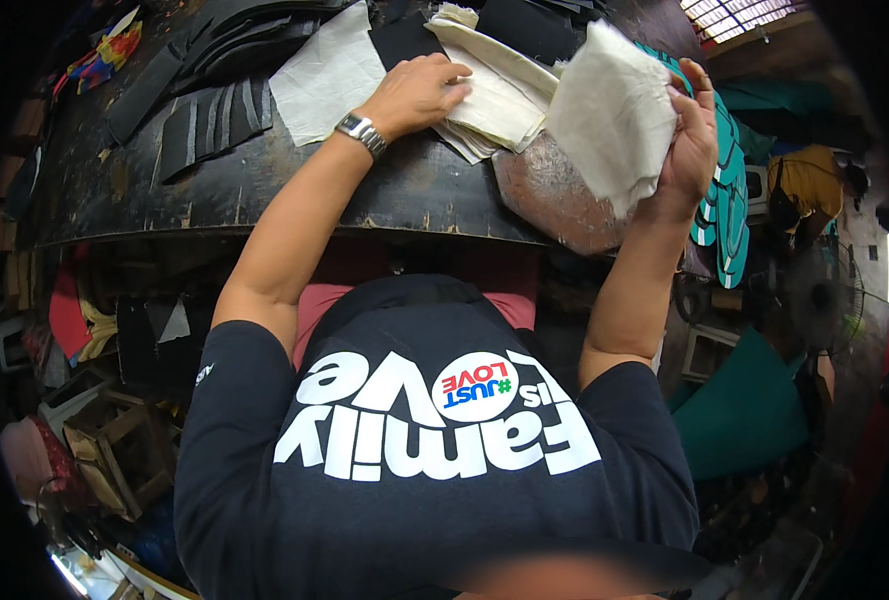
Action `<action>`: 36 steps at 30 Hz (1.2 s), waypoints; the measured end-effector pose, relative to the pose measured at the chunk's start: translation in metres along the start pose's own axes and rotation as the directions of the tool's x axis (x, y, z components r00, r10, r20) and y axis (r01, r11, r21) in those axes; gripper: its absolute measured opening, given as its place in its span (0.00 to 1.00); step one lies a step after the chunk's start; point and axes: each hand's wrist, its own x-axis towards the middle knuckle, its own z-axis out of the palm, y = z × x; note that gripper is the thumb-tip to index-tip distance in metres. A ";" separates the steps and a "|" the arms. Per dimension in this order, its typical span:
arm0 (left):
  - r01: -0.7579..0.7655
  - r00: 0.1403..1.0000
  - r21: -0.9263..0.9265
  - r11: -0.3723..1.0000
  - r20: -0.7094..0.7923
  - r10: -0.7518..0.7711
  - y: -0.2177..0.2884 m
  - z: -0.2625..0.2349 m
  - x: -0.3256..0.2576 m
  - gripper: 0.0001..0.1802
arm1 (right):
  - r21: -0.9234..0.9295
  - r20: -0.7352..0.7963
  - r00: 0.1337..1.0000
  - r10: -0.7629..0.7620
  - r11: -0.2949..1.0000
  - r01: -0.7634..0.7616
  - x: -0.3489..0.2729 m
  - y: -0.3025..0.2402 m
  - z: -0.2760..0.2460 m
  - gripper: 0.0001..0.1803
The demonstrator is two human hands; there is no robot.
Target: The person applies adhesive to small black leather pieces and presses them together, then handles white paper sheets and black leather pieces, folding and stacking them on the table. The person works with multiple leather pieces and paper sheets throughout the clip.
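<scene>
My right hand (693, 140) is raised at the right and grips a piece of cream cloth (610, 115), which hangs tilted above the table. With its fingers a little bent, my left hand (420, 95) rests at the left edge of a stack of cream cloth pieces (505, 95). Whether it pinches a layer there is not clear. Another flat cream cloth piece (327, 75) lies left of that hand, beside my wrist. Partly under the raised cloth sits a brown slab (555, 195) with angled corners, near the table's front edge.
Dark sheets (235, 45) lie piled at the table's far left, with grey-edged black strips (215, 120) before them. Turquoise sole-shaped pieces (730, 200) stack at the right edge. The worn black table (295, 195) curves before me. A wooden crate (120, 450) stands lower left, a fan (830, 265) right.
</scene>
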 end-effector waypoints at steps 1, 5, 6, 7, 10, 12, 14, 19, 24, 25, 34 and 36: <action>-0.025 0.992 -0.103 0.994 -0.129 0.012 0.003 0.001 -0.009 0.19 | 0.021 -0.020 0.999 0.049 0.999 -0.049 -0.009 0.003 0.007 0.22; 0.010 0.970 -0.723 0.691 -0.160 -0.182 0.024 0.005 -0.031 0.22 | 0.215 0.070 0.958 0.277 0.934 -0.286 -0.038 0.022 0.029 0.22; 0.032 0.973 -0.833 0.552 -0.100 -0.207 0.031 0.006 -0.035 0.26 | 0.270 0.123 0.942 0.313 0.903 -0.335 -0.041 0.029 0.033 0.22; 0.074 0.975 -0.869 0.490 -0.039 -0.217 0.038 0.006 -0.039 0.28 | 0.338 0.177 0.913 0.367 0.849 -0.407 -0.045 0.033 0.035 0.23; 0.165 0.972 -0.959 0.232 0.118 -0.201 0.048 -0.002 -0.050 0.27 | 0.306 0.295 0.878 0.377 0.833 -0.461 -0.041 0.047 0.033 0.24; 0.194 0.955 -0.977 0.094 0.166 -0.248 0.047 -0.008 -0.054 0.23 | 0.077 0.255 0.901 0.350 0.922 -0.380 -0.032 0.053 0.027 0.23; 0.110 0.955 -0.965 0.237 0.037 -0.293 0.040 -0.014 -0.062 0.18 | -0.275 0.151 0.951 0.270 0.936 -0.222 -0.023 0.059 0.020 0.22; 0.163 0.928 -0.857 0.489 -0.035 -0.371 0.020 -0.011 -0.080 0.14 | -0.665 0.135 0.922 0.362 0.723 -0.187 -0.017 0.071 0.015 0.24; 0.220 0.893 -0.815 0.536 -0.054 -0.447 0.004 -0.011 -0.100 0.15 | -0.779 0.175 0.951 0.253 0.627 -0.023 -0.017 0.078 0.013 0.22; 0.227 0.879 -0.811 0.540 -0.069 -0.473 0.001 -0.014 -0.106 0.15 | -0.786 0.217 0.955 0.202 0.617 0.048 -0.015 0.076 0.008 0.22; 0.252 0.817 -0.865 0.434 -0.050 -0.574 -0.033 -0.044 -0.156 0.18 | -0.989 0.094 0.994 -0.058 -0.117 0.087 0.010 0.074 -0.070 0.21; 0.208 0.815 -0.885 0.416 -0.078 -0.574 -0.035 -0.043 -0.159 0.18 | -0.984 0.095 0.991 -0.099 -0.160 0.079 0.005 0.084 -0.067 0.23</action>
